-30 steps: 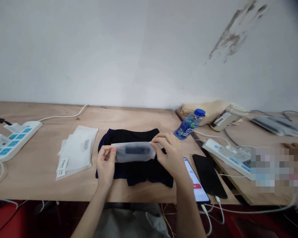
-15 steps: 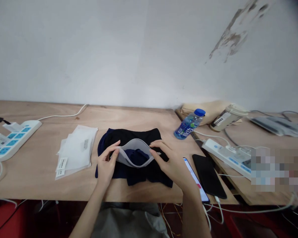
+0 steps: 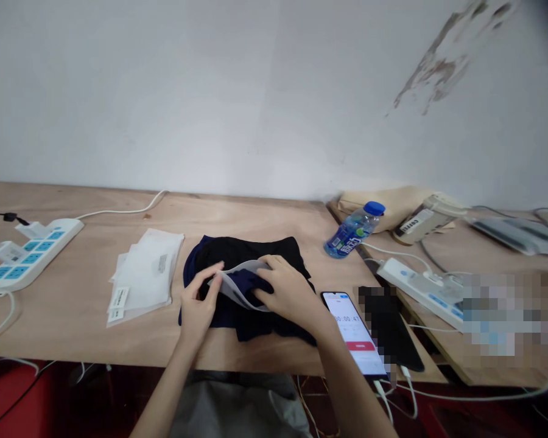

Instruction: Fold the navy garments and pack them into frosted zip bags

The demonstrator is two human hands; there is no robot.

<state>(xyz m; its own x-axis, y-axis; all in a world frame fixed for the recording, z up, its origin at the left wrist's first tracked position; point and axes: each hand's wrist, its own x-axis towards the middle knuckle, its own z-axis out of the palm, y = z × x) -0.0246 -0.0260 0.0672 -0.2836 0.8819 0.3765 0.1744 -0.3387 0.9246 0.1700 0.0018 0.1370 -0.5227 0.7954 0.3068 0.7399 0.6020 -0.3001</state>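
A frosted plastic bag (image 3: 231, 288) faces me with its mouth parted, and dark navy cloth (image 3: 245, 281) shows inside. My left hand (image 3: 198, 311) pinches the left corner of the bag's mouth between thumb and fingers. At the right side of the mouth is my right hand (image 3: 295, 295), its thumb and fingers apart at the opening, over the cloth. Whether its fingertips touch the cloth or the rim is unclear. Beneath the bag lie folded black fabric (image 3: 251, 247) and navy fabric (image 3: 190, 261) on the wooden table (image 3: 141, 347).
Several frosted bags (image 3: 146, 267) lie to the left, beyond them a power strip (image 3: 39, 252). On the right are a lit phone (image 3: 354, 331), a dark phone (image 3: 404, 340), a blue-capped bottle (image 3: 354, 231), a coffee cup (image 3: 427, 220) and another power strip (image 3: 420, 295) with cables.
My right hand has moved from pinching the bag's right edge leftward over its mouth, which now gapes less. My left hand keeps its pinch. More of the lit phone shows.
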